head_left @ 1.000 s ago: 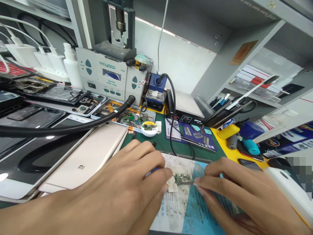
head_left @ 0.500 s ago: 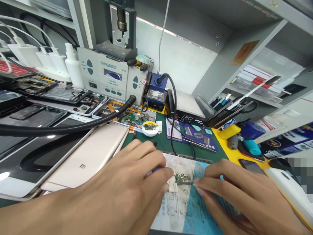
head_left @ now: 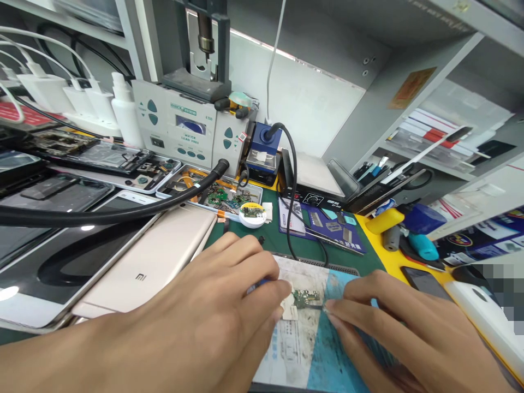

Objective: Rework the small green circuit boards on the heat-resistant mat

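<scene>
A small green circuit board (head_left: 306,298) is pinched between two hands at the centre of a worn blue and white mat (head_left: 311,349). The left hand (head_left: 213,322) is curled over the board's left end, fingertips pressed down on it and on a white tab beside it; something blue is glimpsed under the fingers, too hidden to be told. The right hand (head_left: 393,327) is closed with its fingertips bunched at the board's right end, where a thin metal tip, perhaps tweezers, is gripped against the board.

The board is laid near the mat's far edge. Just beyond that edge a narrow strip of green bench surface (head_left: 270,240) is left bare, crossed by a black cable (head_left: 291,196). To the left, close beside the left hand, a gold phone (head_left: 151,267) is laid face down, with more phones and screens packed behind it. A thick black hose (head_left: 123,210) is stretched across them. Farther back a tray of parts (head_left: 213,194), a round white tin (head_left: 252,214) and a grey soldering station (head_left: 184,128) are lined up. To the right, a yellow tray of tools (head_left: 388,245) is set close to the right hand, so little open room is left on either side.
</scene>
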`<act>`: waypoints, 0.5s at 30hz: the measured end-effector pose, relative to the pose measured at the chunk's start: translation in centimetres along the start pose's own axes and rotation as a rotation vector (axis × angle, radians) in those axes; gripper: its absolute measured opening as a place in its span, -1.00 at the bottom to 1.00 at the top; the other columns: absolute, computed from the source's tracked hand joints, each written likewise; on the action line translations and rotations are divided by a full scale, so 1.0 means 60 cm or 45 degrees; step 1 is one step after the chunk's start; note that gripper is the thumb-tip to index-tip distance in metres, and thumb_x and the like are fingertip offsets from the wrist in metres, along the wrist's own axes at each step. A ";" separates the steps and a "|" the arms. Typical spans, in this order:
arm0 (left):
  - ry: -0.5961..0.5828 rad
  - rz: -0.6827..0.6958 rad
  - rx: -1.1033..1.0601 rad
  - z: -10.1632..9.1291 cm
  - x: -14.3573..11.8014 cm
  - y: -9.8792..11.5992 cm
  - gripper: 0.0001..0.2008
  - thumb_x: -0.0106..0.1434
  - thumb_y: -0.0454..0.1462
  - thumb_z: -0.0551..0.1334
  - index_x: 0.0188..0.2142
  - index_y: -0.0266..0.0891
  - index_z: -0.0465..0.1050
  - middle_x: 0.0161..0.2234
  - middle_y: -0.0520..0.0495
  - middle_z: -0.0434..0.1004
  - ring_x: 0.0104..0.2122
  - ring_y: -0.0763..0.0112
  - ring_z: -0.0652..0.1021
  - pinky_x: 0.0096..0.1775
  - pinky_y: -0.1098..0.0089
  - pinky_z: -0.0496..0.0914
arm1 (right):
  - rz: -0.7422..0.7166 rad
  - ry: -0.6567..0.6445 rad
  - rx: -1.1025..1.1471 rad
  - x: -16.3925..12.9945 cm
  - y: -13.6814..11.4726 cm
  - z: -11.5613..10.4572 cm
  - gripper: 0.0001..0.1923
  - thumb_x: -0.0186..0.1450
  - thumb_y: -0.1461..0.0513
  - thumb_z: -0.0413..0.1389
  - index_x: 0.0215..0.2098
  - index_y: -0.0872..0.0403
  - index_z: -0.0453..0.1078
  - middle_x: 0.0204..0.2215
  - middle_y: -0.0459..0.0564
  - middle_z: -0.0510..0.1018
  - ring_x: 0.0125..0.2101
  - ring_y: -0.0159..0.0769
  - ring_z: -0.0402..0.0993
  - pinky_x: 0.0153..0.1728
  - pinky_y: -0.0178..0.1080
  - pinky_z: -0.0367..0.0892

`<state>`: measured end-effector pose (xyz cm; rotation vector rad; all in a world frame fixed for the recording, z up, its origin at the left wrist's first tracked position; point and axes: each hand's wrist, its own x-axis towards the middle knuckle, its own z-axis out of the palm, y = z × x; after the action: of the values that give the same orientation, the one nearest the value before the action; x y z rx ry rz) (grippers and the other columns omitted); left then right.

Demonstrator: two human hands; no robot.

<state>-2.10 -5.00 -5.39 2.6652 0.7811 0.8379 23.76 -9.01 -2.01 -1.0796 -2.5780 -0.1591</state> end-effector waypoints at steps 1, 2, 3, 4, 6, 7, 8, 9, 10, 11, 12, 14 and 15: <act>0.003 -0.007 -0.003 0.000 0.000 0.001 -0.87 0.29 -0.43 0.18 -0.29 -0.20 0.46 -0.31 -0.11 0.44 -0.27 0.21 0.41 -0.16 0.21 0.37 | -0.005 0.002 -0.010 -0.001 0.000 0.000 -0.85 0.34 0.43 0.13 -0.21 0.12 0.49 -0.36 0.01 0.47 -0.46 -0.32 0.38 -0.48 -0.26 0.26; 0.006 -0.015 -0.006 0.000 0.001 0.002 -0.87 0.29 -0.42 0.17 -0.30 -0.20 0.46 -0.31 -0.11 0.44 -0.27 0.21 0.40 -0.17 0.22 0.37 | -0.013 0.003 -0.017 -0.001 0.000 0.001 -0.86 0.34 0.43 0.13 -0.21 0.13 0.49 -0.36 0.02 0.47 -0.46 -0.31 0.38 -0.48 -0.26 0.26; 0.009 -0.021 -0.009 0.001 0.001 0.002 -0.87 0.30 -0.42 0.17 -0.32 -0.20 0.45 -0.31 -0.11 0.44 -0.27 0.21 0.40 -0.17 0.22 0.37 | -0.021 -0.004 -0.021 -0.002 0.000 0.001 -0.86 0.34 0.43 0.13 -0.20 0.13 0.48 -0.35 0.02 0.47 -0.45 -0.31 0.38 -0.47 -0.25 0.26; 0.012 -0.021 -0.011 0.002 0.002 0.002 -0.87 0.30 -0.42 0.17 -0.33 -0.20 0.44 -0.31 -0.11 0.44 -0.27 0.21 0.40 -0.17 0.22 0.37 | -0.030 -0.005 -0.025 -0.003 0.000 0.002 -0.86 0.35 0.43 0.13 -0.20 0.13 0.48 -0.35 0.02 0.47 -0.45 -0.30 0.39 -0.47 -0.25 0.27; 0.015 -0.020 -0.014 0.002 0.002 0.000 -0.86 0.30 -0.42 0.17 -0.35 -0.21 0.43 -0.31 -0.11 0.44 -0.27 0.22 0.40 -0.17 0.22 0.37 | -0.048 -0.004 -0.034 -0.005 0.001 0.004 -0.86 0.36 0.43 0.12 -0.19 0.13 0.47 -0.34 0.02 0.48 -0.44 -0.29 0.40 -0.45 -0.24 0.28; 0.013 -0.020 -0.014 0.002 0.003 -0.001 -0.86 0.30 -0.42 0.17 -0.35 -0.21 0.43 -0.30 -0.11 0.44 -0.27 0.22 0.40 -0.17 0.22 0.37 | -0.055 0.000 -0.042 -0.005 0.001 0.005 -0.86 0.36 0.42 0.11 -0.19 0.13 0.47 -0.34 0.03 0.48 -0.43 -0.29 0.40 -0.45 -0.24 0.28; 0.010 -0.013 -0.015 0.002 0.003 -0.002 -0.87 0.30 -0.42 0.17 -0.34 -0.21 0.43 -0.30 -0.11 0.44 -0.27 0.21 0.40 -0.17 0.21 0.37 | -0.057 -0.002 -0.051 -0.006 0.002 0.006 -0.86 0.37 0.42 0.10 -0.19 0.13 0.47 -0.34 0.03 0.48 -0.43 -0.28 0.40 -0.46 -0.23 0.28; 0.007 -0.009 -0.014 0.002 0.002 -0.002 -0.87 0.30 -0.41 0.17 -0.33 -0.21 0.44 -0.30 -0.11 0.44 -0.27 0.21 0.40 -0.17 0.21 0.37 | -0.055 -0.009 -0.063 -0.006 0.002 0.007 -0.85 0.37 0.42 0.10 -0.18 0.13 0.47 -0.34 0.04 0.49 -0.43 -0.27 0.39 -0.46 -0.23 0.28; 0.006 -0.006 -0.014 0.002 0.002 -0.002 -0.87 0.31 -0.41 0.16 -0.32 -0.21 0.45 -0.30 -0.11 0.44 -0.27 0.21 0.40 -0.17 0.20 0.37 | -0.056 -0.018 -0.070 -0.006 0.002 0.007 -0.84 0.36 0.43 0.10 -0.18 0.14 0.47 -0.33 0.04 0.49 -0.43 -0.26 0.39 -0.46 -0.22 0.28; 0.007 -0.006 -0.012 0.001 0.002 -0.001 -0.87 0.31 -0.42 0.16 -0.31 -0.21 0.46 -0.30 -0.12 0.44 -0.27 0.21 0.40 -0.17 0.20 0.37 | -0.056 -0.028 -0.076 -0.006 0.002 0.007 -0.84 0.36 0.44 0.10 -0.17 0.14 0.47 -0.33 0.05 0.49 -0.43 -0.26 0.39 -0.46 -0.22 0.27; 0.010 -0.006 -0.011 0.001 0.002 0.000 -0.86 0.31 -0.42 0.15 -0.30 -0.21 0.46 -0.31 -0.11 0.44 -0.27 0.20 0.40 -0.17 0.20 0.37 | -0.058 -0.028 -0.081 -0.006 0.001 0.007 -0.84 0.36 0.44 0.10 -0.17 0.14 0.47 -0.33 0.05 0.48 -0.43 -0.25 0.39 -0.46 -0.21 0.27; 0.019 -0.017 -0.007 0.000 0.002 0.003 -0.84 0.31 -0.42 0.14 -0.30 -0.21 0.47 -0.32 -0.11 0.44 -0.27 0.21 0.40 -0.17 0.20 0.37 | -0.061 -0.020 -0.093 -0.007 0.001 0.007 -0.84 0.36 0.44 0.10 -0.17 0.13 0.47 -0.34 0.05 0.48 -0.44 -0.25 0.38 -0.46 -0.20 0.27; 0.024 -0.020 -0.003 0.000 0.002 0.004 -0.84 0.31 -0.42 0.14 -0.30 -0.21 0.48 -0.33 -0.11 0.44 -0.28 0.21 0.40 -0.17 0.20 0.38 | -0.060 -0.015 -0.098 -0.007 0.001 0.006 -0.84 0.36 0.43 0.10 -0.17 0.13 0.47 -0.34 0.04 0.48 -0.45 -0.25 0.38 -0.46 -0.20 0.27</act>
<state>-1.94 -5.15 -5.24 2.6494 0.8042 0.8603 23.95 -9.18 -2.51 -1.0502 -2.6284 -0.2657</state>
